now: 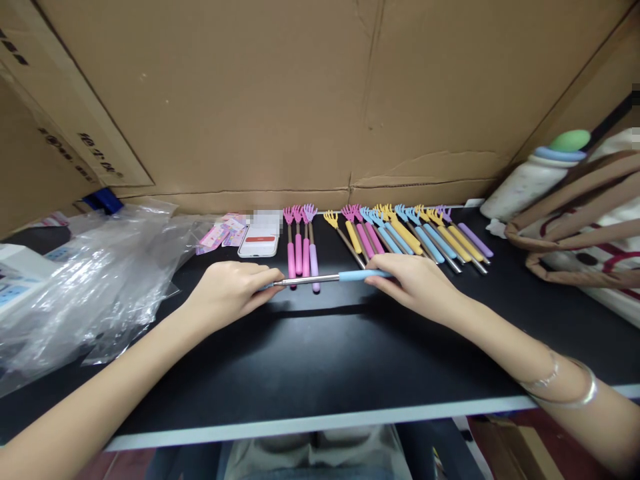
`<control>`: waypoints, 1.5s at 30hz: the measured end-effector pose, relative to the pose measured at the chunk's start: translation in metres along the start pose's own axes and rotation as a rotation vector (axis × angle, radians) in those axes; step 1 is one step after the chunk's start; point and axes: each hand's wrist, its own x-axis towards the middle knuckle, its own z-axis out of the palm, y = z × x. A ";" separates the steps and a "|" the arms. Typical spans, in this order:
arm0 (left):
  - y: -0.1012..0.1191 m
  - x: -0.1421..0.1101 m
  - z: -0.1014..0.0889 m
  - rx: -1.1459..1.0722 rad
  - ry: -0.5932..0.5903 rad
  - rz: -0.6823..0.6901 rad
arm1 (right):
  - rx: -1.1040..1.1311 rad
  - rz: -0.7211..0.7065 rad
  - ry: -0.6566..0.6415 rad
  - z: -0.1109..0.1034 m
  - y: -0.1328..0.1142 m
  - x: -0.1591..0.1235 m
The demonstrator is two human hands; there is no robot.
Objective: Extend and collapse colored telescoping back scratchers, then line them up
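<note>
Both our hands are closed on one blue-handled scratcher [327, 278], which we hold almost level above the surface [320, 373], its shadow falling at six o'clock beneath. Our left hand [237, 288], at the nine o'clock end, pinches the tip between thumb and fingers and mostly hides it; a little blue shows there. Our right hand [413, 280], at three o'clock, has its thumb and fingers around the end of the blue grip, and a silver bangle [593, 387] circles that wrist. Bare metal shaft spans the space between our left hand and the grip.

Near eleven o'clock, three pink scratchers [299, 257] and a purple one [313, 257] lie in a row, heads away from us. At two o'clock lies a larger group of scratchers [407, 238] in yellow, pink, blue and purple. Toward ten o'clock we have a phone [259, 248] with colourful cards [220, 235] just beside it; at nine, clear plastic bags [110, 287]. Farther out at two stands a tilted white bottle [520, 183], with a brown-handled bag [600, 230] toward three. Cardboard [300, 100] walls off twelve o'clock.
</note>
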 end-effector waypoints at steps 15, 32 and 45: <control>0.003 0.000 0.001 0.032 -0.014 0.036 | 0.151 0.052 -0.236 -0.004 -0.004 0.002; 0.007 0.001 0.002 -0.158 -0.103 -0.051 | -0.021 -0.038 0.022 0.003 0.002 0.000; 0.007 0.001 0.001 -0.115 -0.072 -0.039 | 0.122 0.009 -0.107 0.004 -0.003 0.001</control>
